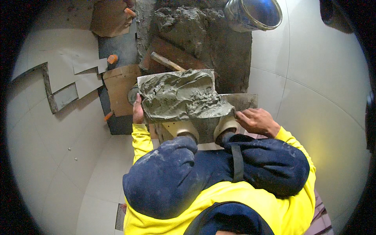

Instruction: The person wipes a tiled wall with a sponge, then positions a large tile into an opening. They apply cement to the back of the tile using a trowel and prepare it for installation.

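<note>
Between my hands is a pale tile [141, 81], its upper face thickly spread with wet grey mortar [176, 94]. My left hand [138, 110] is closed on the tile's left edge, the thumb up along its side. At the opposite end, my right hand [256, 120] has its fingers bent round the tile's narrow right tip, where mortar reaches the fingertips. The tile is held above my pale shoes [225, 124], and ridged comb marks show along its upper right edge. Its underside is hidden.
Beyond the tile, a wooden handle [166, 61] lies by a mortar heap [184, 25]. A bucket [254, 15] stands far right. Stepped-edge tiles [58, 70], orange pieces [112, 59] and brown cardboard [119, 86] are on the left. A flat grey piece [246, 101] lies past my right hand.
</note>
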A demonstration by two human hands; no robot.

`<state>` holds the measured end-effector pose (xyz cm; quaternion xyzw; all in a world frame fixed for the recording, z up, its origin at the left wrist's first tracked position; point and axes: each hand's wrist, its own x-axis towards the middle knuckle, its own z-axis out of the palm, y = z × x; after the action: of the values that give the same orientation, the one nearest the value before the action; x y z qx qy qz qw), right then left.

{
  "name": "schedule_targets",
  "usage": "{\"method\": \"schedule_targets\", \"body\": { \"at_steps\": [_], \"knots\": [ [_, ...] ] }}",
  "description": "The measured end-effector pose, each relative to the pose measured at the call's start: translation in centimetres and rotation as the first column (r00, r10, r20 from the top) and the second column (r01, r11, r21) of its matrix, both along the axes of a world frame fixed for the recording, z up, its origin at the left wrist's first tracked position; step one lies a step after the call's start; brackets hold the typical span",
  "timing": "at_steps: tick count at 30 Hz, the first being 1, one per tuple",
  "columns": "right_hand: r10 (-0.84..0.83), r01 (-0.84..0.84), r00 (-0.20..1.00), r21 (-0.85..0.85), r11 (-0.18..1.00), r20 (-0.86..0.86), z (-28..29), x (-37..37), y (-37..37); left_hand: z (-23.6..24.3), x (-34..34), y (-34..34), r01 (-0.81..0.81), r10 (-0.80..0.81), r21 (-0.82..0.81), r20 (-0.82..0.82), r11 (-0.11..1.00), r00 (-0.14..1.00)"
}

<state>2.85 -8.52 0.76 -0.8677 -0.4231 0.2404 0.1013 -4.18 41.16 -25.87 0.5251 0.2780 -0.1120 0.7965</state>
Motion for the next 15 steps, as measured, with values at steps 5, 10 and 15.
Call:
{"method": "schedule_targets", "body": {
  "at_steps": [5,10,15],
  "knots": [
    [-0.088,0.082,0.968,-0.035,0.996,-0.235,1.3,3.2,1.4,3.0,0.2,0.9,0.046,-0.052,-0.074,-0.085,0.996,0.995],
    [-0.023,-0.046,0.971,-0.282,0.958,-0.236,1.4,8.1,5.0,2.8,1.1,0.2,-0.032,0.015,-0.126,-0.137,0.992,0.990],
    [-0.193,0.164,0.934,-0.117,0.979,-0.301,2.5,7.8,4.4,0.9,-0.7,0.9,-0.035,0.047,0.075,-0.157,0.997,0.986]
  ]
}}
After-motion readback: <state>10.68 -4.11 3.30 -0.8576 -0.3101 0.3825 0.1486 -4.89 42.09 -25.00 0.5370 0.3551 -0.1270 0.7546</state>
